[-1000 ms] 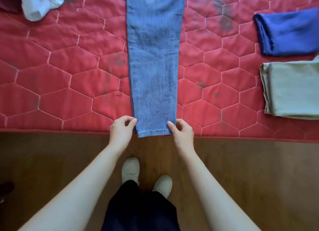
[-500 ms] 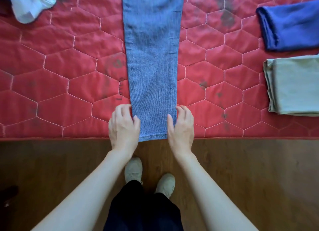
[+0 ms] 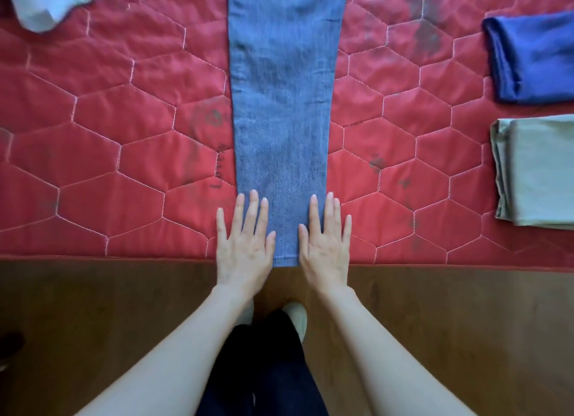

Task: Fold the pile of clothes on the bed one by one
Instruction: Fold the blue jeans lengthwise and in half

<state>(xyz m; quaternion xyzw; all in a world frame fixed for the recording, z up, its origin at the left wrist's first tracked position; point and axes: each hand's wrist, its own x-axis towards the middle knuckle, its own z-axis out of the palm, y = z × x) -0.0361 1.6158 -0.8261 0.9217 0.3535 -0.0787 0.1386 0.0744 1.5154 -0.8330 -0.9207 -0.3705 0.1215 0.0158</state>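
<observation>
A pair of blue jeans (image 3: 282, 111) lies folded lengthwise down the middle of the red quilted bed (image 3: 118, 130), its hem at the near edge. My left hand (image 3: 243, 241) lies flat with straight fingers over the hem's left side. My right hand (image 3: 326, 245) lies flat over the hem's right side. Both palms press the denim and the mattress beside it. A white garment (image 3: 46, 2) sits crumpled at the far left corner.
A folded dark blue garment (image 3: 534, 58) and a folded grey-green garment (image 3: 540, 173) lie at the bed's right side. Brown wooden floor (image 3: 93, 322) runs along the near edge. My dark trousers and pale shoes (image 3: 296, 318) show below.
Both hands let go of the hem's corners, opened and slid forward to lie flat on the leg ends. The view moved closer to the bed.
</observation>
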